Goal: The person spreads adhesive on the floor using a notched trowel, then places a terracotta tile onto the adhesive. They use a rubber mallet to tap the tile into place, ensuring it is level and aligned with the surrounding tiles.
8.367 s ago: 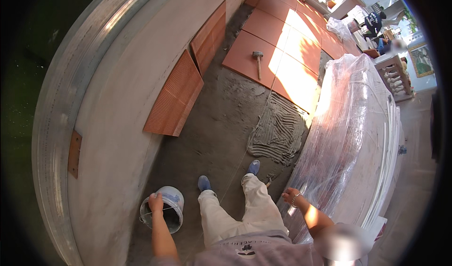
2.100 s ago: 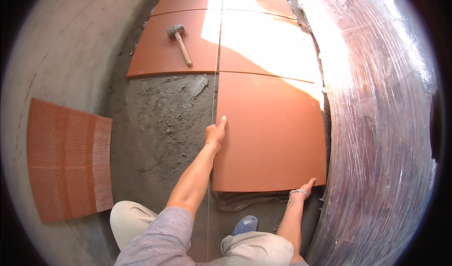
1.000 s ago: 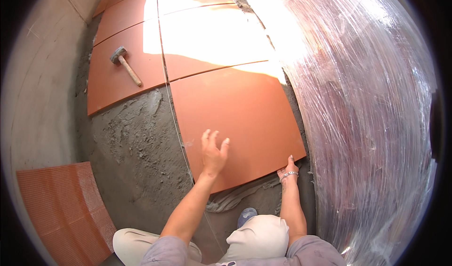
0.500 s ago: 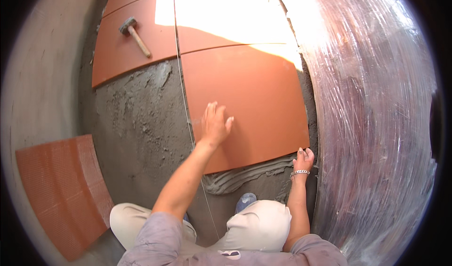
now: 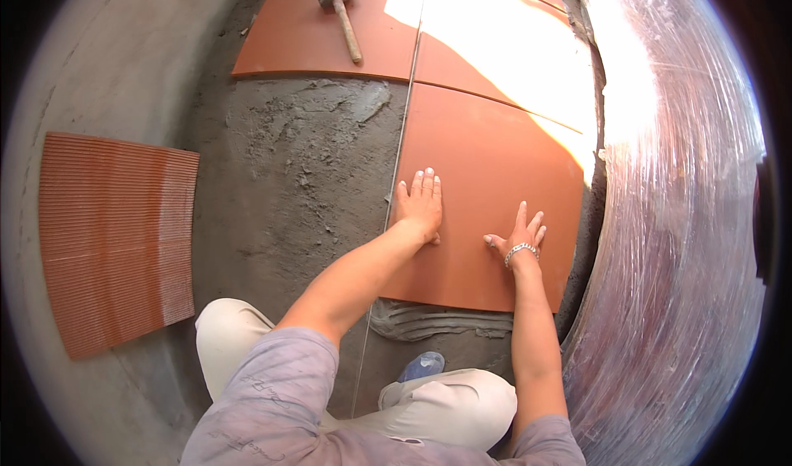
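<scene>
A square terracotta floor tile [image 5: 483, 185] lies face up right of centre in the frame, its smooth orange surface mostly in shade, with a patch of bright sun across its upper right corner. The left hand [image 5: 419, 208] is laid on the tile near its left edge, fingers stretched out toward the top of the frame and grasping nothing. The right hand [image 5: 520, 237], with a silver chain bracelet [image 5: 521, 253] at its wrist, is over the tile's lower right part, fingers spread wide and likewise clasping nothing; whether its whole palm bears on the surface, I cannot tell. Combed mortar [image 5: 437, 322] shows just below the tile's lower edge, and a taut string line [image 5: 361, 367] runs along its left edge, from the top of the frame down toward the knees. Left of the string, a rough grey mortar bed [image 5: 289, 202] fills the middle of the frame. Above it, at upper left of centre, a wooden-handled mallet [image 5: 344, 22] lies on a laid tile [image 5: 285, 41]; another, largely sunlit tile [image 5: 511, 54] adjoins the upper edge of the one under the hands. At the left, a tile with a ribbed back [image 5: 120, 243] leans against a grey wall [image 5: 107, 78]. A bulky stack in clear plastic wrap [image 5: 676, 243] fills the right side. A blue shoe [image 5: 423, 365] and pale trousers [image 5: 454, 400] show at the bottom.
</scene>
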The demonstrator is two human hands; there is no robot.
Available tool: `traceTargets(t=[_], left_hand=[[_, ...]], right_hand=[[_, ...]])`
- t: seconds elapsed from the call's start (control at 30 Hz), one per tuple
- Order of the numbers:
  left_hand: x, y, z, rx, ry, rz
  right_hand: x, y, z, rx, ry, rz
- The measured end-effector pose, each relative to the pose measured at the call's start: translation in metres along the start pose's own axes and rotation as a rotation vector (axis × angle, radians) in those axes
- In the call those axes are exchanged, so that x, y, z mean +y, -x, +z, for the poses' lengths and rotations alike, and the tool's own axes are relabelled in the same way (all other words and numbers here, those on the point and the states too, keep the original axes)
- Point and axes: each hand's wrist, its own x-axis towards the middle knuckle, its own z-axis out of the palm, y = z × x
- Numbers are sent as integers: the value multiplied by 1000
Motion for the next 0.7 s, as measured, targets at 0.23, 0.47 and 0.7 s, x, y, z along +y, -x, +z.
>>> traceTargets(t=[0.23,0.47,0.7], left_hand=[[-36,-41,-32,392,255,98],[-170,-153,-112,780,223,-229],[-227,-204,-114,424,279,-425]], right_hand=[[-24,-15,-1,-117,124,67],[-24,-20,-6,-192,149,94],[-26,-25,-6,-226,184,130]])
